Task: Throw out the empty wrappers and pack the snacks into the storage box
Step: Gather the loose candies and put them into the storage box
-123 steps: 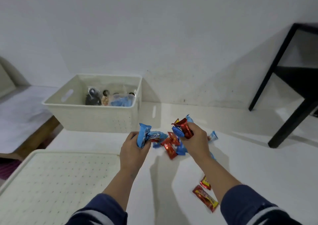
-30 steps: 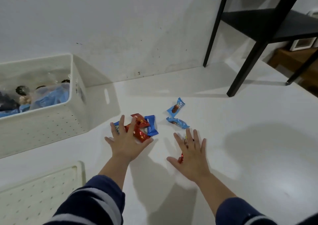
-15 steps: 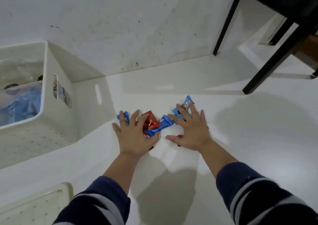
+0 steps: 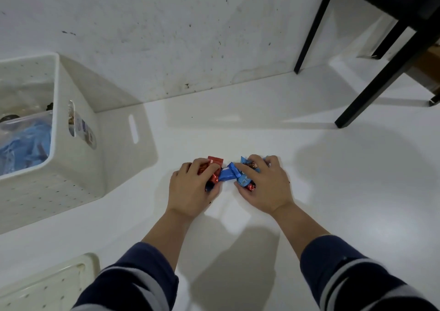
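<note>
Red and blue snacks (image 4: 226, 172); white perforated storage box (image 4: 57, 182); navy, grey-striped sleeves (image 4: 357, 277)

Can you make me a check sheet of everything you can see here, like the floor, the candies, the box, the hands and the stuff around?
Surface: smooth white floor, a few dark specks near the hands.
Job's things: small red foil snack packets and blue foil snack packets bunched together between the hands; white perforated plastic storage box to the left, already holding blue packets and clear bags.
Clutter: white perforated lid or tray at lower left.
Hands: left hand curls its fingers over the red packets; right hand curls over the blue ones.
Cables: nothing seen.
Surroundings: scuffed white wall; black metal furniture legs at upper right.
</note>
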`<state>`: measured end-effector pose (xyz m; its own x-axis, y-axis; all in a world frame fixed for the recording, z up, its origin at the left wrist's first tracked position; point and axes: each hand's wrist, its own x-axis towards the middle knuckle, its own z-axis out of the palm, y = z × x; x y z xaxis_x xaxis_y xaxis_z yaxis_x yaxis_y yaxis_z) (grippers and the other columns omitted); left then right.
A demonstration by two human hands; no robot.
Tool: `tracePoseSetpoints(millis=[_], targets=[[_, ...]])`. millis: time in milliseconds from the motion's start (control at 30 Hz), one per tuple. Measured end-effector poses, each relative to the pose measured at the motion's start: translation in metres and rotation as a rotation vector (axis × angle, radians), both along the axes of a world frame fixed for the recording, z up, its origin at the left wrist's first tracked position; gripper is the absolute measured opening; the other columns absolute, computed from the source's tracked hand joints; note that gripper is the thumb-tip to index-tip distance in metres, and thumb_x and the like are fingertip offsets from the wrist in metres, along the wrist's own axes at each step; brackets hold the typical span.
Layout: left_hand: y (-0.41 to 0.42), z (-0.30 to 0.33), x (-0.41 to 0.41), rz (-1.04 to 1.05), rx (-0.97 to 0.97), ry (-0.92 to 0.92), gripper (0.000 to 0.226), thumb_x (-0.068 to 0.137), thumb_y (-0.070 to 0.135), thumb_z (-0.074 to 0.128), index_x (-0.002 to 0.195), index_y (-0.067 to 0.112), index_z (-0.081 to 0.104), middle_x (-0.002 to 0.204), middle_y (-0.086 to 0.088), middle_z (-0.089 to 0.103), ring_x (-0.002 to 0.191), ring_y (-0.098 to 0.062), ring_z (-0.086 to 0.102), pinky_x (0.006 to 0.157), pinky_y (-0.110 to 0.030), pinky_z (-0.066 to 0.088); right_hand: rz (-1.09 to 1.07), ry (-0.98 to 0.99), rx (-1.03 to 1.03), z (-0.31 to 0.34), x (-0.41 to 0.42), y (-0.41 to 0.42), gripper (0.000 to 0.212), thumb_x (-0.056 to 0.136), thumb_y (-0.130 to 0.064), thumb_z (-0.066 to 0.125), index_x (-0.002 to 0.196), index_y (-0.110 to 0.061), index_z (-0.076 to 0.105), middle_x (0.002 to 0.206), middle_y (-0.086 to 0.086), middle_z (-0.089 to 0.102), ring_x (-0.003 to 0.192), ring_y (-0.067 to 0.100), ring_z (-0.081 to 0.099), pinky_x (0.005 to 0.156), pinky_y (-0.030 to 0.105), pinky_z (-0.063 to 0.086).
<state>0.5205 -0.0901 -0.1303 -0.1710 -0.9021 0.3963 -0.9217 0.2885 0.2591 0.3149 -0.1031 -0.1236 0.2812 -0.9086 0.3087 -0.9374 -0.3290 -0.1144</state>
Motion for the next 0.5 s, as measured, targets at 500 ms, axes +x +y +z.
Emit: tracePoseSetpoints(millis=[500], targets=[[0.044, 0.025, 0.000, 0.203, 0.225, 0.549, 0.041, 0.077, 0.021, 0.074, 0.111, 0.041, 0.067, 0.110, 0.023, 0.061, 0.096, 0.003, 0.058, 0.078, -0.003, 0.041, 0.006, -0.135, -0.087, 0.002, -0.011, 0.030, 0.030, 0.081, -0.047, 0.053, 0.092, -0.026, 0.072, 0.084, -0.005, 0.066, 0.057, 0.016, 0.063, 0.046, 0.021, 0.049]])
